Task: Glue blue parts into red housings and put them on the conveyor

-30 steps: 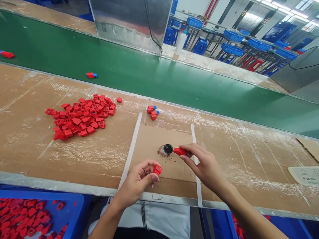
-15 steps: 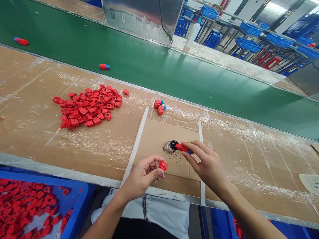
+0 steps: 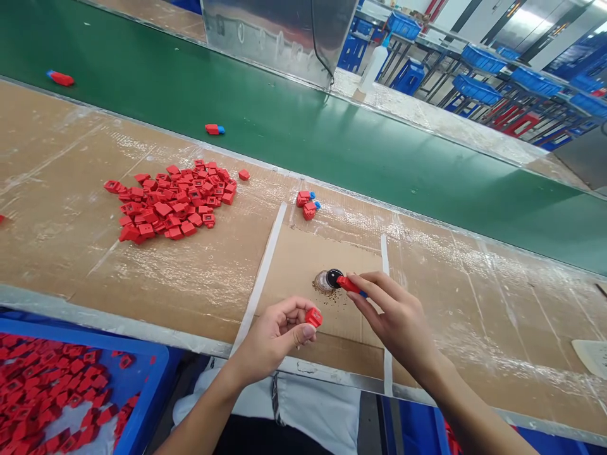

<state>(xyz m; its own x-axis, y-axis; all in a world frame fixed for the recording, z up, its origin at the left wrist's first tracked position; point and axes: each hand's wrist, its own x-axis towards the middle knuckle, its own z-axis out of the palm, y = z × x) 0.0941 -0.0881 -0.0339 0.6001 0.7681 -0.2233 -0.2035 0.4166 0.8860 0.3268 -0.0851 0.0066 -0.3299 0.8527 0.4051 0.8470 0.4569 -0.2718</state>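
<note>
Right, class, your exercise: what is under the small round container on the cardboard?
The small round container sits on a cardboard sheet, with dark specks scattered around its base. The patch directly beneath it is covered, so what lies there cannot be seen.

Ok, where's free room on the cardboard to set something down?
Free: cardboard between the red plastic pile and the left tape strip, and right of the right hand. Crowded: the pile and the taped patch around the black disc.
</note>
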